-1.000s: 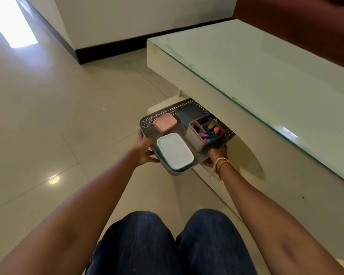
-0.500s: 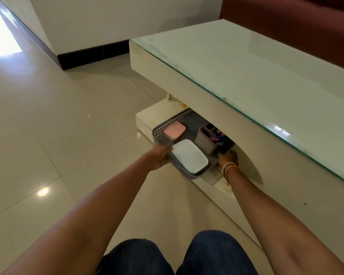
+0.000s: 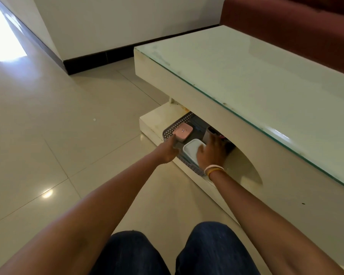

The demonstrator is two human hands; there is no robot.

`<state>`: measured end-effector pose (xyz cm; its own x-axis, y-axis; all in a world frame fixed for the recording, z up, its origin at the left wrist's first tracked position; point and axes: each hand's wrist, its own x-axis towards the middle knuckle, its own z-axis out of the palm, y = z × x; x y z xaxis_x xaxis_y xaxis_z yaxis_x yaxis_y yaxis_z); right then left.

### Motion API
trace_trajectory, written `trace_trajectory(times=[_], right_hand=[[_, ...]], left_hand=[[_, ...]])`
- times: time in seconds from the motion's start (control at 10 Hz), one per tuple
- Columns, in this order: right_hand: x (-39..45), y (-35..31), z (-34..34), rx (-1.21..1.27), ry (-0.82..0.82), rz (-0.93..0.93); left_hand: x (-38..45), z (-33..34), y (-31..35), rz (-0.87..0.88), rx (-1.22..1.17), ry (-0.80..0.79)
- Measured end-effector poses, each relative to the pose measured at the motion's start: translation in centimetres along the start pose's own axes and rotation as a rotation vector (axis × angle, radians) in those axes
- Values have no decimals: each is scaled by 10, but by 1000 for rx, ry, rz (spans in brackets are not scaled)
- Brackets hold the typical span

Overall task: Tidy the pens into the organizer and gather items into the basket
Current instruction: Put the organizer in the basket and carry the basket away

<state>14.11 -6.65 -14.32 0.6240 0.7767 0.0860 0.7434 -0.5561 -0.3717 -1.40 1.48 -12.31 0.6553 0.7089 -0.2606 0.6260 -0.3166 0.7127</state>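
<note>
The grey perforated basket (image 3: 172,129) sits on the low shelf (image 3: 155,120) under the coffee table, pushed partly beneath the tabletop. Inside it are a pink box (image 3: 184,132), a white lidded box (image 3: 192,148) and the pen organizer (image 3: 208,133), which is mostly hidden by the table edge and my hand. My left hand (image 3: 167,150) grips the basket's near-left rim beside the pink box. My right hand (image 3: 212,153) lies flat with fingers spread over the white box and the organizer's front.
The glass-topped white coffee table (image 3: 246,76) overhangs the shelf, with a curved cut-out at its side. A dark red sofa (image 3: 286,20) stands behind it. Tiled floor (image 3: 68,135) stretches left to the wall. My knees (image 3: 167,253) are at the bottom.
The basket went from held in the air down onto the low shelf and further under the table. My right hand left the basket's rim and now rests on top of its contents.
</note>
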Motion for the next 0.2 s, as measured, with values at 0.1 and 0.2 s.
trace_trajectory(times=[0.1, 0.2], right_hand=[[-6, -29, 1, -138, -259, -74], [-26, -46, -10, -181, -318, -95]], left_hand=[[-9, -14, 4, -19, 542, 34], [-31, -34, 12, -46, 628, 57]])
